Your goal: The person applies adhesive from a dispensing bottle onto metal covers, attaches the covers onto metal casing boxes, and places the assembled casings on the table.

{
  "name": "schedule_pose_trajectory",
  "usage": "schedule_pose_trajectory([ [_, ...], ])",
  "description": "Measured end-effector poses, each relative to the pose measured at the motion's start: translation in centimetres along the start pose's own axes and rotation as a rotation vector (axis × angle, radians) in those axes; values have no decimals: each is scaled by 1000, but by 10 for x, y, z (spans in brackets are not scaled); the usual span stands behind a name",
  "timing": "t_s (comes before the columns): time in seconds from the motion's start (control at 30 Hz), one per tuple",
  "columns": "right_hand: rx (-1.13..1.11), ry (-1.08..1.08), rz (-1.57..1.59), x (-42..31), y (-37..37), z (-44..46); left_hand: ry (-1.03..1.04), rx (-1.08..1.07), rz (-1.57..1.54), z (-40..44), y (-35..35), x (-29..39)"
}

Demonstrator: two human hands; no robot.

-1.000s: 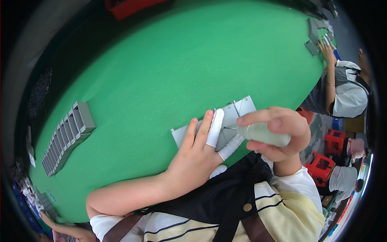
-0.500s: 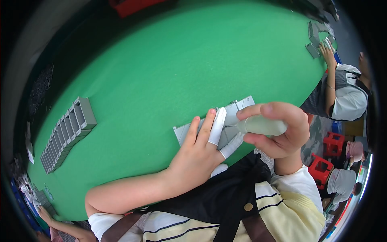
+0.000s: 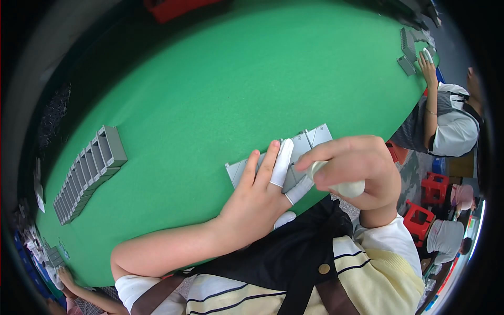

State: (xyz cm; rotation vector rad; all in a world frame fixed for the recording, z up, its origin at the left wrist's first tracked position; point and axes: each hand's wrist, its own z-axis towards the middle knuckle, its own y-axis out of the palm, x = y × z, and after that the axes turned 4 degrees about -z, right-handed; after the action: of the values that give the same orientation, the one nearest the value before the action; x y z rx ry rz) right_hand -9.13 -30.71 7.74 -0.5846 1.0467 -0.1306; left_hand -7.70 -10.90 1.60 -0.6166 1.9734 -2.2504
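Note:
My left hand (image 3: 251,197) lies flat with its fingers stretched out over a grey plastic part (image 3: 318,135), pressing it to the table. White finger cots cover some of its fingers. My right hand (image 3: 362,165) is closed around a hand tool with a pale, rounded handle (image 3: 350,188), held over the right half of the grey part. The tool's working tip is hidden behind the fingers, so I cannot tell whether it touches the part. Part of the grey piece is covered by both hands.
A row of grey, box-like parts (image 3: 89,176) stands at the left of the green table (image 3: 184,105). At the far right, a co-worker's hand (image 3: 428,68) is by similar grey parts (image 3: 406,65). Another person's hand (image 3: 65,278) shows at lower left. Red stools (image 3: 418,219) stand beyond the table.
My right hand has turned and shifted slightly left, and the tool's handle end now sits lower. My left hand and the grey part have hardly moved.

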Motion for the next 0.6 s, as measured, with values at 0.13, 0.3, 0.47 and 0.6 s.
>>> schedule_pose_trajectory([
  [0.13, 197, 73, -33, 5, 12, -6, 22, -19, 66, 0, 2, -1],
  [0.3, 337, 35, 13, 14, 18, -14, -18, -30, 34, 2, -1, 2],
  [0.47, 737, -90, 85, 17, 19, -31, -24, -42, -42, 3, -5, 2],
  [0.6, 662, -137, 84, 15, 11, -48, -25, -37, -62, 3, -5, 3],
])
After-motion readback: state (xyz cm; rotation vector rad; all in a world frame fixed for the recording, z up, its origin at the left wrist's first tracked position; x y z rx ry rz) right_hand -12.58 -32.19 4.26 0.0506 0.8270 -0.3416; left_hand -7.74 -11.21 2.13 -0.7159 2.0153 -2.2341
